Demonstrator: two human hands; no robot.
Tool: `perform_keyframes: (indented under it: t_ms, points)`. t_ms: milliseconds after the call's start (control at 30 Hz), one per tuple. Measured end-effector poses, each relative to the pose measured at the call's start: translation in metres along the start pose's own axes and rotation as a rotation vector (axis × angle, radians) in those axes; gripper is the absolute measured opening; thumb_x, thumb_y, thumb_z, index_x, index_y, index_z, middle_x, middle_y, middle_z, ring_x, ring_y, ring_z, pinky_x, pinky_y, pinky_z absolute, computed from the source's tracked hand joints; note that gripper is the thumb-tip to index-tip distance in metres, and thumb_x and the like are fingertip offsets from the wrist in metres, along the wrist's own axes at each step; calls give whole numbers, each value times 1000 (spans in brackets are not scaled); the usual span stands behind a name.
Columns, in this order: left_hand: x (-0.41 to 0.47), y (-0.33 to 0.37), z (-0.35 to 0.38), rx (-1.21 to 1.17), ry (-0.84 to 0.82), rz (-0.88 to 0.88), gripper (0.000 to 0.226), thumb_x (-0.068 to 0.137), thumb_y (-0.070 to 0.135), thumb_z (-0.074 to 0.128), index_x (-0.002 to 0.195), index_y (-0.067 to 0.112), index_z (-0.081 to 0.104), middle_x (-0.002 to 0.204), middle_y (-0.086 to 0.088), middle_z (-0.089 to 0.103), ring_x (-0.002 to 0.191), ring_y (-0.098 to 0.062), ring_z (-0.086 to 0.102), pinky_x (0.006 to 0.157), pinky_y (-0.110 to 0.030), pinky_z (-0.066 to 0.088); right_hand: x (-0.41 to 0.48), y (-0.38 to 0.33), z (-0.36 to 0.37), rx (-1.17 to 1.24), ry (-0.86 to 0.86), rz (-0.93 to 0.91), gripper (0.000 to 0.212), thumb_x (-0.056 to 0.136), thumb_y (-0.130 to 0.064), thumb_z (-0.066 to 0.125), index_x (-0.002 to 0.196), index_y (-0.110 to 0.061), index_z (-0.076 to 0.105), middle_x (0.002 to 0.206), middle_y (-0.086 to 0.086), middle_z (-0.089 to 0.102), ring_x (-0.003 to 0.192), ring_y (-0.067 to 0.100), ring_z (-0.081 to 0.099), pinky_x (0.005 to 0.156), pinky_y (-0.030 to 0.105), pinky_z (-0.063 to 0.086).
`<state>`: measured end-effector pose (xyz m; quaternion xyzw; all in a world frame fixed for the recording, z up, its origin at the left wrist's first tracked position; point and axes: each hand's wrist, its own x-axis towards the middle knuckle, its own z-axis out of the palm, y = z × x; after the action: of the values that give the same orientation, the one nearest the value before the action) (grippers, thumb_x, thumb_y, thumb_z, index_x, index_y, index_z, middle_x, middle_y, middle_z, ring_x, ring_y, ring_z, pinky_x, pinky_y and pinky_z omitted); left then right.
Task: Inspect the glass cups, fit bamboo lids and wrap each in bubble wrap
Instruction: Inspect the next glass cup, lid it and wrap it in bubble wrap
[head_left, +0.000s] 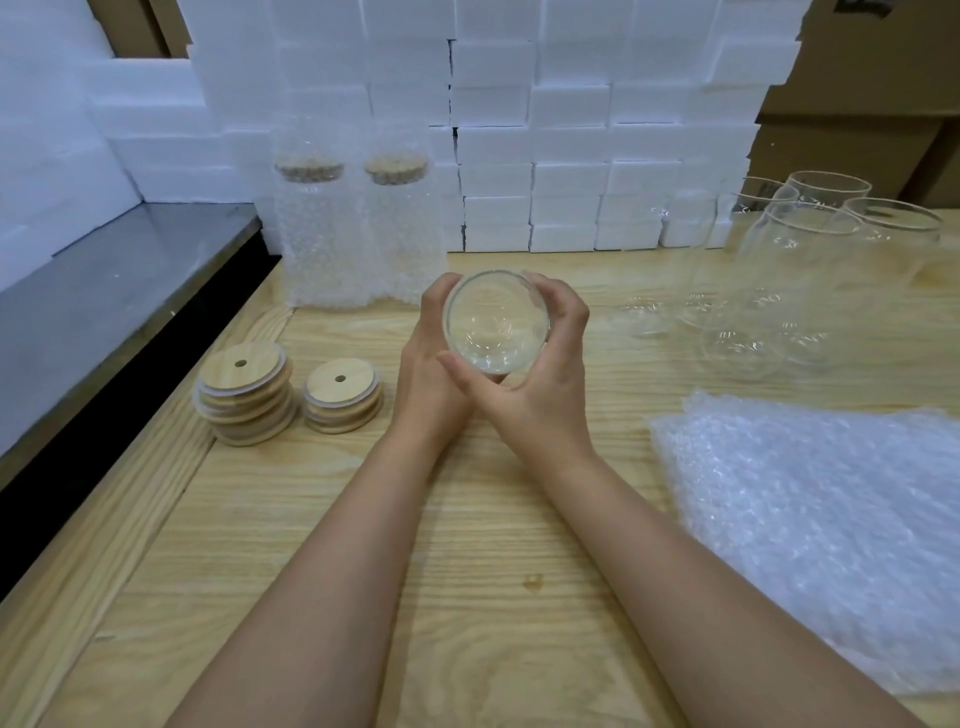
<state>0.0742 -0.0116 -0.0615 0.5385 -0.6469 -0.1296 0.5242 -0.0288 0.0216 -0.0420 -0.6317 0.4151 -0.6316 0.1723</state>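
A clear, round glass cup (496, 322) is held just above the middle of the pale wooden desk (322, 519), tipped so that one circular end faces the camera; whether that end is the mouth or the base cannot be told. Both hands are clasped on it. The left hand (427, 358) curls its fingers round the cup's left side, and the right hand (543, 371) wraps the right side with its thumb across the lower edge. The glass looks empty.

At the back left stand two upright cups sleeved in bubble wrap (358, 239), side by side and touching. Each has a round bamboo lid showing through the wrap near its top.

Left of the hands are two stacks of round bamboo lids with a small centre hole (244, 392). The left stack is taller, but the number in each cannot be made out.

At the right, a cluster of bare, open-topped clear glass cups (800, 270) stands close together. At least four show, and their overlap hides the exact number.

In front of them lies a pile of flat bubble wrap sheets (821, 519).

A wall of white foam blocks (571, 130) runs along the back edge of the desk.
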Motion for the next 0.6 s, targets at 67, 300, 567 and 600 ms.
perform_keyframes:
  t_ms: [67,300,567,600]
  points:
    - [-1,-3,0,11,4,-3,87,67,28,84,124,50,22,107,30,52,91,3,56,75,0,37,-1,-4,0,27,-6,17,86,65,-32,81,130,0,38,131,8,44,125,19,45,107,31,37]
    - [1,2,0,93,-50,83,74,79,27,71,140,30,30,136,23,42,114,-3,50,87,-4,32,4,-17,5,105,69,198,67,69,-30,84,122,-22,43,120,-13,48,118,3,46,102,25,39]
    - [-2,9,-2,-16,-51,62,71,74,36,73,132,38,33,116,19,50,96,10,43,74,7,26,19,-25,3,212,198,376,34,79,-42,75,91,-25,48,90,-11,54,92,5,56,81,18,44]
    - [-1,9,-2,-12,-50,60,72,74,34,74,133,34,34,117,18,51,96,10,43,74,7,27,20,-25,3,223,205,375,27,84,-41,70,89,-24,49,87,-13,54,87,-2,55,78,13,42]
